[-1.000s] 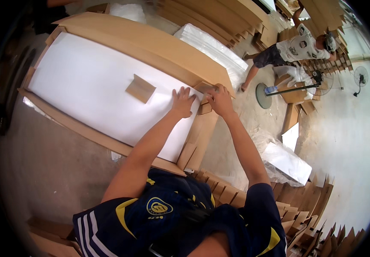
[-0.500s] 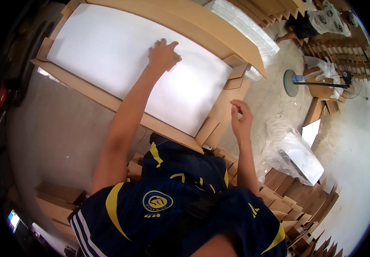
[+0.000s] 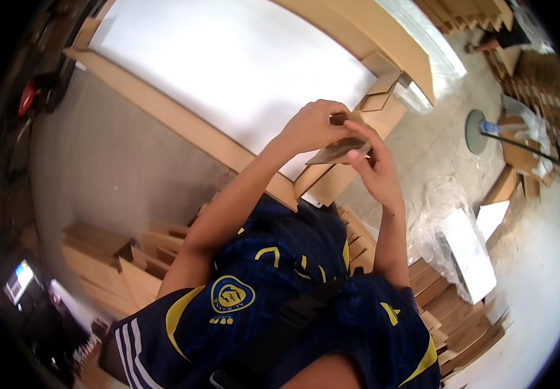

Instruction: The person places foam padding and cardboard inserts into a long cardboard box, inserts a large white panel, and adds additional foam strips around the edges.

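Note:
Both hands meet above the near right corner of an open cardboard box (image 3: 116,79) that holds a large flat white panel (image 3: 221,71). Between them is a small brown folded piece (image 3: 339,153), like cardboard or stiff paper; its exact kind is unclear. My left hand (image 3: 314,127) grips it from the left with curled fingers. On the other side, my right hand (image 3: 378,170) has its thumb and fingers closed around the right part of the piece. The fingers partly hide it.
Cardboard flaps (image 3: 384,78) stand up at the box's right end. Clear plastic wrap (image 3: 445,194) and a white block (image 3: 466,256) lie on the floor to the right. Beyond stands a fan with a round base (image 3: 475,131). Another person (image 3: 516,35) is at the far right.
My left hand has left the white panel and come right and nearer. My right hand has closed in to meet it, and both now grip the brown piece. The view has shifted.

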The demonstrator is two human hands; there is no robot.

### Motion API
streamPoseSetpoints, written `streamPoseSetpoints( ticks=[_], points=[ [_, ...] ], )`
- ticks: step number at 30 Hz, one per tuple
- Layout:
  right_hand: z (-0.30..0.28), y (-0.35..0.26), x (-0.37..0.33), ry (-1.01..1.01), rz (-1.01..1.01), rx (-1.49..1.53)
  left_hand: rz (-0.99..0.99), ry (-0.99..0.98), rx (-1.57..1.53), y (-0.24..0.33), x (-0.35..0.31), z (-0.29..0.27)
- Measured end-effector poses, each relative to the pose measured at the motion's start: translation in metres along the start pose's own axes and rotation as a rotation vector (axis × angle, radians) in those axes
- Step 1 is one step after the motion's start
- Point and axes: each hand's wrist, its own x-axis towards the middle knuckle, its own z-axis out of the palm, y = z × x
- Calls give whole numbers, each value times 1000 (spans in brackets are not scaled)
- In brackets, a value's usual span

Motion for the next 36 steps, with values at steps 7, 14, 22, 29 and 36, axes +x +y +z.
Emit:
streamPoseSetpoints(
  ticks=[7,14,22,29,36],
  points=[
    [-79,71,-13,298,207,509,-221,453,815,-39,18,29],
    [-127,82,-42,250,102,482,-112,359,1318,-62,23,58],
    [-94,36,-55,-45,1,204,18,255,1241,15,1,31],
    [-5,3,-44,-73,-525,-521,19,178,1220,80,-2,19],
    [39,28,-25,40,-674,-613,61,275,1276,71,10,22]
  ],
)
